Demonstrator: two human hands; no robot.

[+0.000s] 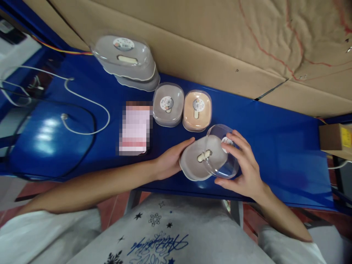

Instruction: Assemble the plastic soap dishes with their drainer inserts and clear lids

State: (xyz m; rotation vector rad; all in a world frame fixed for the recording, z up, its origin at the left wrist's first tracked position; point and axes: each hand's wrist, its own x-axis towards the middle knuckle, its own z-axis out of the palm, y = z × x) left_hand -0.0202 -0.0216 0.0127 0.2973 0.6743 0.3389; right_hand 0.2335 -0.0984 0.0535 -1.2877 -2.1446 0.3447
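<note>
Near the front edge of the blue table, my left hand [173, 160] holds a grey oval container [192, 169] by its left side. A small cream-coloured piece [204, 156] shows in its middle. In my right hand [244, 165] is a clear plastic lid [220, 168] with a round label, tilted over the right part of the container. Behind them sit a grey lidded container [168, 106] and a peach lidded one [197, 110], side by side, both labelled. A larger grey stack [125, 58] with a clear lid stands at the back left.
A pixelated flat item [135, 128] lies left of the containers on the blue table [291, 161]. White and black cables [106, 110] loop at the left. Cardboard [209, 44] lines the back, and a small box [332, 137] is at the far right.
</note>
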